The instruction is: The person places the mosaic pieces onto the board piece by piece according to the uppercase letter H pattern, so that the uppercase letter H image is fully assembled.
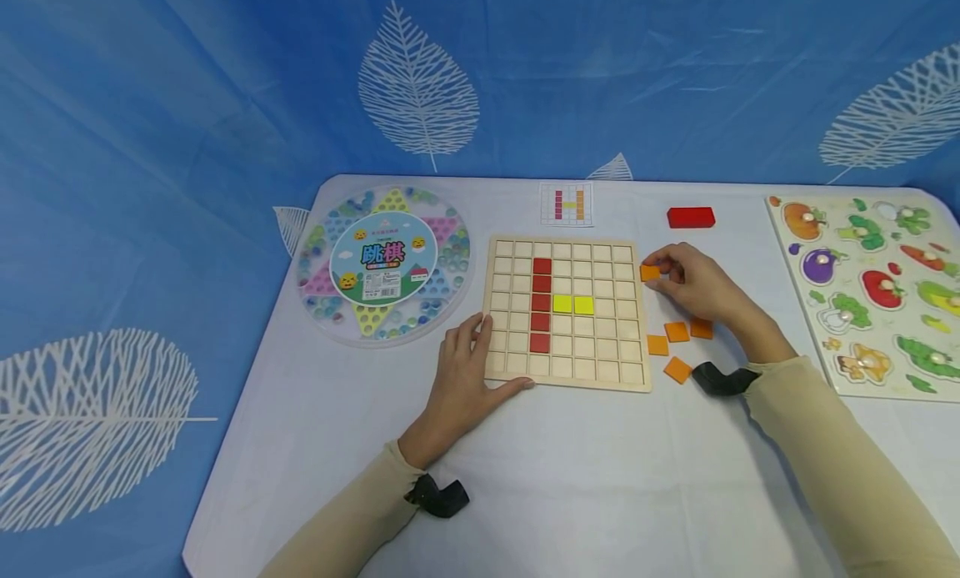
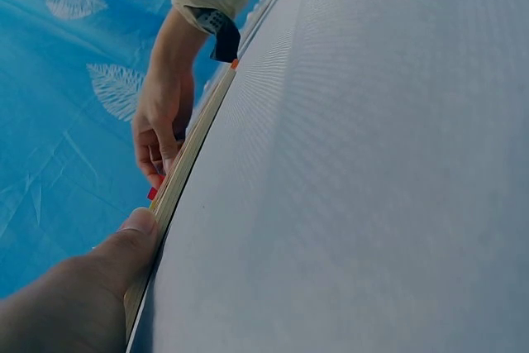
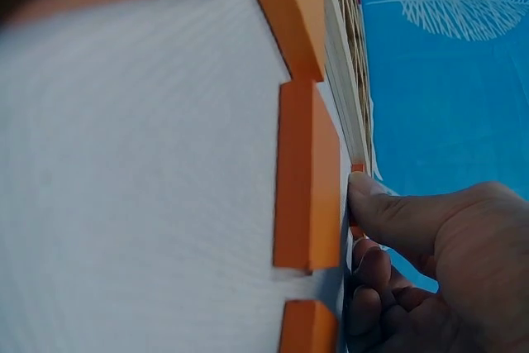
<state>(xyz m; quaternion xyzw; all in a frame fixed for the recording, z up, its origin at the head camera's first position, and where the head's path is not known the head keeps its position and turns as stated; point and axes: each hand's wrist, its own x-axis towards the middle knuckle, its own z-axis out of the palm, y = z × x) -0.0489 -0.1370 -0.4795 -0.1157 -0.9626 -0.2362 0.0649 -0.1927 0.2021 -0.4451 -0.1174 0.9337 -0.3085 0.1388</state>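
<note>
A wooden grid board lies on the white table, with a column of red square tiles and two yellow tiles in its cells. At the board's near left corner rests my left hand, fingers along the left edge and thumb on the front edge. Beside the board's right edge, my right hand pinches an orange square tile between thumb and fingers. Several loose orange tiles lie to the right of the board, below that hand; the right wrist view shows thick orange tiles close up.
Behind the board lies a small pattern card with red, yellow and orange squares. A red block sits at the back right. A round Chinese checkers set is at the left, a vegetable puzzle board at the far right.
</note>
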